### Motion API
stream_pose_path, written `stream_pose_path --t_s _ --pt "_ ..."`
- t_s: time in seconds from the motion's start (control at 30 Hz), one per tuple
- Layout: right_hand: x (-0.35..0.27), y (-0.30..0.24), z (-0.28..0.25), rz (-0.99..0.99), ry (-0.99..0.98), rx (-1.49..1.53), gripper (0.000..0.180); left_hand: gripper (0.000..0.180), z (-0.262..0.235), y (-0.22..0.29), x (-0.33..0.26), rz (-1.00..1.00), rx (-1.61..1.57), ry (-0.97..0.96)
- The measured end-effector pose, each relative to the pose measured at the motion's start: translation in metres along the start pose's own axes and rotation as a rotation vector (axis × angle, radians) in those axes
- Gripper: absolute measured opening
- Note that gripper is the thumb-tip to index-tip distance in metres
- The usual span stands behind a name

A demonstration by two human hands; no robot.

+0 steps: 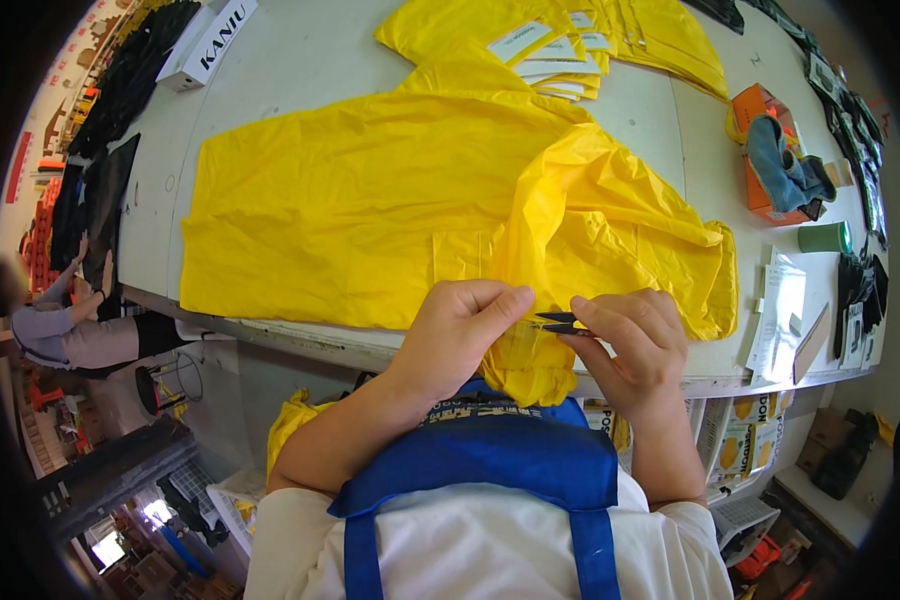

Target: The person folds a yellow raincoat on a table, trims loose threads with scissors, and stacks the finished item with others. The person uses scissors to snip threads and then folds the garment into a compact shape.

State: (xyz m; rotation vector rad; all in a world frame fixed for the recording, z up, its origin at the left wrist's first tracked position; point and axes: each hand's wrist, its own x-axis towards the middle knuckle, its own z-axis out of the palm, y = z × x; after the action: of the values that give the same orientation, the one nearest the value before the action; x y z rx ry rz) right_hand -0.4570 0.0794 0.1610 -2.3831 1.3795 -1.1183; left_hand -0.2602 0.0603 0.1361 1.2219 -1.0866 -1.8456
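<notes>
Snips at the raincoat's near edge

A yellow raincoat point(370, 200) lies spread on the worktop point(300, 60), its right part bunched and hanging over the near edge. The left hand point(460, 335) pinches a fold of that bunch between thumb and fingers. Just right of it, touching the same fold, the right hand point(635, 345) grips small black snips point(560, 323), blades pointing left. More folded yellow coats point(570, 40) lie far.

White short-sleeved shirt under a blue apron (broad straps), bare forearms.
</notes>
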Motion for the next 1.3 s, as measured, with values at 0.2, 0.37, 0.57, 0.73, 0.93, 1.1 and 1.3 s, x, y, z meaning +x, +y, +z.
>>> stream_pose_path --t_s 0.2,0.37,0.57,0.73,0.93,1.1,1.3 --pt "-0.003 -0.002 0.003 0.004 -0.002 0.009 0.031 0.039 0.002 0.001 -0.001 0.028 0.009 0.003" --pt "-0.006 0.002 0.007 0.016 -0.034 0.039 0.027 0.037 0.001 0.0 -0.001 0.014 0.005 0.01" --pt "-0.007 0.128 0.017 0.86 0.408 0.592 0.021 0.027 -0.001 0.001 -0.003 -0.069 -0.28 -0.019" --pt "-0.067 0.366 -0.023 0.845 0.369 -0.523 0.042 0.047 -0.011 0.009 0.003 -0.157 -0.334 -0.267" --pt "-0.006 0.186 0.025 0.594 0.271 0.265 0.032 0.044 -0.006 0.01 0.008 -0.178 -0.329 -0.128" --pt "0.015 0.027 0.029 -0.004 0.044 0.327 0.024 0.039 0.002 0.013 0.016 -0.158 -0.173 -0.092" --pt "0.006 0.032 0.028 0.09 -0.001 0.416 0.016 0.034 0.001 0.009 0.018 -0.121 -0.149 -0.12"
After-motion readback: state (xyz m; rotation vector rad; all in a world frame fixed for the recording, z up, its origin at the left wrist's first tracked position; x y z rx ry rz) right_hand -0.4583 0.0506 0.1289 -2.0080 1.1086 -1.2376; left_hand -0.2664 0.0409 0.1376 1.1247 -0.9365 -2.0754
